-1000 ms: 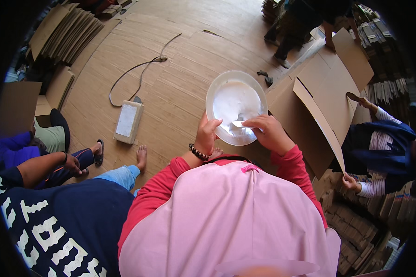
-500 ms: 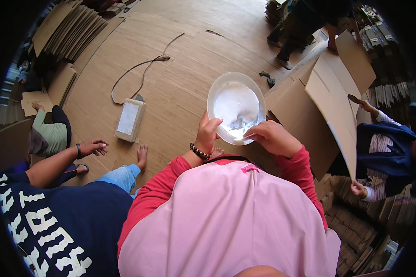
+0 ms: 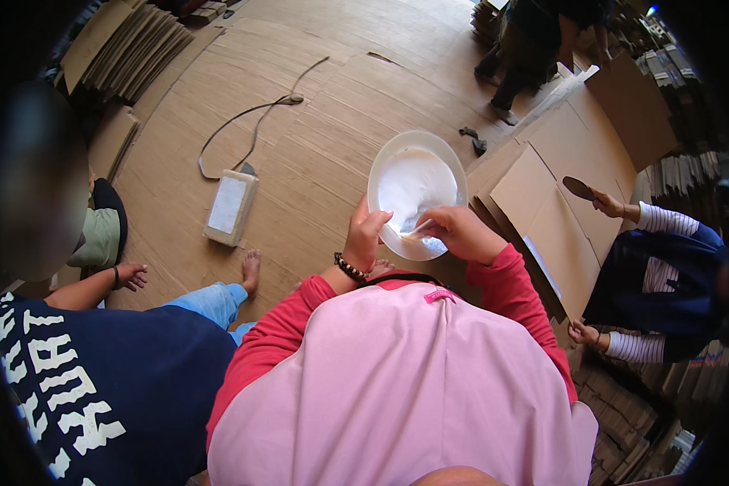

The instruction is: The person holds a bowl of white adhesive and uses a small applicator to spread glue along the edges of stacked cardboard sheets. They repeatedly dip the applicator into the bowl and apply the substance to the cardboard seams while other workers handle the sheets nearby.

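Note:
In front of my chest is a round, translucent white bowl (image 3: 417, 139) with smooth white paste (image 3: 413, 176) in it. My left hand (image 3: 365, 231) grips its near left rim, thumb over the edge and the other fingers mostly hidden beneath. The fingers of my right hand (image 3: 468, 232) are pinched at the near right inside of the bowl, around a thin pale flat piece (image 3: 419, 232). That piece touches the paste, and its exact kind is hard to make out. Near it, the paste is scraped thin and the shiny bottom shows.
A co-worker on the right holds a brown paddle-like tool (image 3: 577, 188) above stacked cardboard sheets (image 3: 575, 219). Another person in a dark shirt (image 3: 130, 381) sits close on my left. A taped box (image 3: 231, 209) and black cable (image 3: 257, 130) lie on the floor ahead.
My right hand has moved slightly left and up inside the bowl. The right co-worker's raised cardboard sheet has come down flat, and the left person's hand has moved left and down.

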Demonstrator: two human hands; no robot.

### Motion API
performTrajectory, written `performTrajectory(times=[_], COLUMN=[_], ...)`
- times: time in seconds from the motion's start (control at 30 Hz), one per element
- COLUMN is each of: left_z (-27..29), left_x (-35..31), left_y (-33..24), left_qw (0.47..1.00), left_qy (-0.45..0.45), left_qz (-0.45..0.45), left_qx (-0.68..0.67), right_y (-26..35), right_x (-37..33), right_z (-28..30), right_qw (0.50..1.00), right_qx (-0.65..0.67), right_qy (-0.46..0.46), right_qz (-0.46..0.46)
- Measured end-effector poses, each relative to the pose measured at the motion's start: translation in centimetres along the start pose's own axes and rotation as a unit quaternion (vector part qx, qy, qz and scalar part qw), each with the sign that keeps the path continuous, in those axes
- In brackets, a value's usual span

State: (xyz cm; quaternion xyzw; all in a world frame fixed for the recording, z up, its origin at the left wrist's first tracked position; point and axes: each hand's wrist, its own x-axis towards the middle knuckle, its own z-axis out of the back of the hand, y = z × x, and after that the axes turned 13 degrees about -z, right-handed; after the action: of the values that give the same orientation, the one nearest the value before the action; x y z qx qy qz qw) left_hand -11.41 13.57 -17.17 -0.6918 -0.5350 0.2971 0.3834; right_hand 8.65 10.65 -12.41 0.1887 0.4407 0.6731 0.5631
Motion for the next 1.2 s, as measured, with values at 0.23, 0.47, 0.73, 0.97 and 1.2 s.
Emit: performTrajectory(times=[0.23,0.47,0.73,0.97,1.2], left_z=[0.1,-1.9,-5.1,-8.1,-2.0], left_x=[0.2,-0.1,2.6,4.9,0.7], left_y=[0.2,-2.8,-0.8,-0.2,-0.1], left_qw=[0.982,0.996,0.994,0.994,0.964], left_qy=[-0.028,-0.075,-0.111,-0.096,-0.255], left_qz=[-0.085,-0.007,0.005,-0.004,-0.048], left_qx=[0.167,0.049,0.001,-0.055,-0.055], right_y=[-0.1,-0.5,-1.9,-2.8,-1.7], right_x=[-0.3,-2.5,-1.1,-2.2,-0.9], right_z=[1.1,3.2,5.2,10.9,14.3], right_qw=[0.999,0.908,0.864,0.886,0.853], right_qx=[0.029,0.415,0.499,0.446,0.515], right_qy=[0.016,-0.057,-0.069,-0.126,-0.064], right_qz=[0.023,-0.023,0.000,0.011,0.057])
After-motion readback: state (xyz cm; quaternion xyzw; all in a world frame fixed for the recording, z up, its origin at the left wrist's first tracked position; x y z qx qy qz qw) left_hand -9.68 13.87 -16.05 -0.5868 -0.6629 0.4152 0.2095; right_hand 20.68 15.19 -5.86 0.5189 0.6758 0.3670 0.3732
